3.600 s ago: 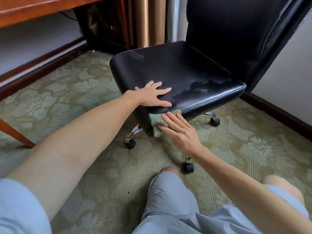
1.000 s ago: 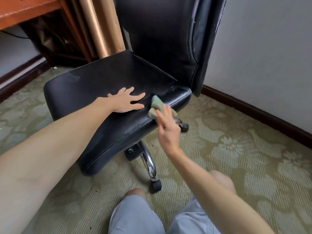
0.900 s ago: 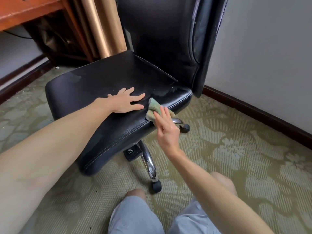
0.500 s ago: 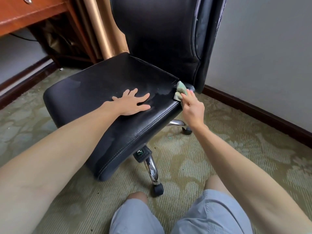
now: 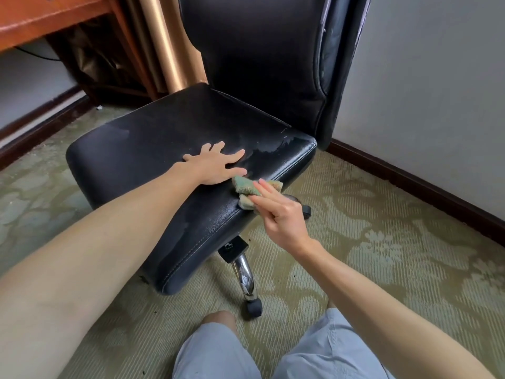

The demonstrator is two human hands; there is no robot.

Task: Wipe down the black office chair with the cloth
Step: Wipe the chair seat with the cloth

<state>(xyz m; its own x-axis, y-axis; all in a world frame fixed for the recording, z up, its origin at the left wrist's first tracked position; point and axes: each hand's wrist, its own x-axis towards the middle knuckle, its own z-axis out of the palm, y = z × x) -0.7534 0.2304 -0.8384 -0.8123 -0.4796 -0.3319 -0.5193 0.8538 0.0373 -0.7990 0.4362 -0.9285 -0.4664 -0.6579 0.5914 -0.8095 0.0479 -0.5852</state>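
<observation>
The black office chair stands in front of me, its seat turned with one corner toward me and its tall backrest at the back. My left hand lies flat on the seat with fingers spread. A folded green and tan cloth is pressed against the right side edge of the seat, just beside my left hand. My right hand holds the cloth there, with fingers stretched over it. Damp streaks show on the seat's far right corner.
A chrome chair leg with a black caster points toward my knees. A wooden desk stands at the upper left, gold curtains behind the chair, and a grey wall with dark skirting on the right. Patterned green carpet covers the floor.
My right hand has drawn the cloth back along the seat's side edge, from the far corner by the backrest to a spot beside my left hand. The left hand stays flat on the seat.
</observation>
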